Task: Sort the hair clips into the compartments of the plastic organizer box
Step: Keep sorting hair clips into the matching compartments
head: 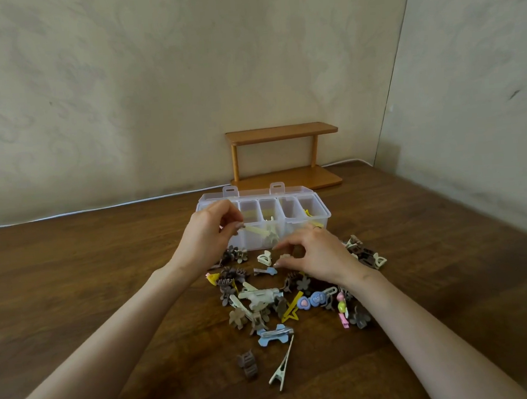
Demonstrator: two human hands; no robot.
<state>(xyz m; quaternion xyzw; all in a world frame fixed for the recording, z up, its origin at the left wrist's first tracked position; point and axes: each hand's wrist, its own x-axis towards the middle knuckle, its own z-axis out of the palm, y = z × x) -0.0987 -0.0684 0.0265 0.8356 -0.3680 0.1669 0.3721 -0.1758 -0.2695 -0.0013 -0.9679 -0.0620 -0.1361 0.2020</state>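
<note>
The left forearm (111, 347) and the right forearm (418, 325) enter from the bottom corners and converge over a dark wooden worktop (75, 272). Just ahead of them lie a cream alligator clip (281, 367) and a brown claw clip (247, 365). These are the nearest outliers of a loose pile of hair clips (262, 298) in brown, cream, blue, yellow and pink. The pile is spread between the person and a clear plastic organizer box (322, 219).

The left hand (206, 236) is raised at the box's near left corner. Its grip is closed in a pinch of thumb and fingertips on one end of a long cream clip (255, 229), which points right across the front of the box. The right hand (315, 258) hovers palm-down over the far right part of the pile with its fingers curled. Its thumb and forefinger sit either side of a small beige clip (284, 256); whether that grip has closed on it I cannot tell.

The box stands with its lid (255, 193) open at the back. Some cream clips lie in a front compartment, and yellow clips (311, 216) lie at the right end. Behind the box a small two-tier wooden shelf (283, 133) stands against a mottled beige wall (125, 84). A white cable (71, 211) runs along the worktop's back edge. A second wall (465, 94) meets the first at a corner on the right.
</note>
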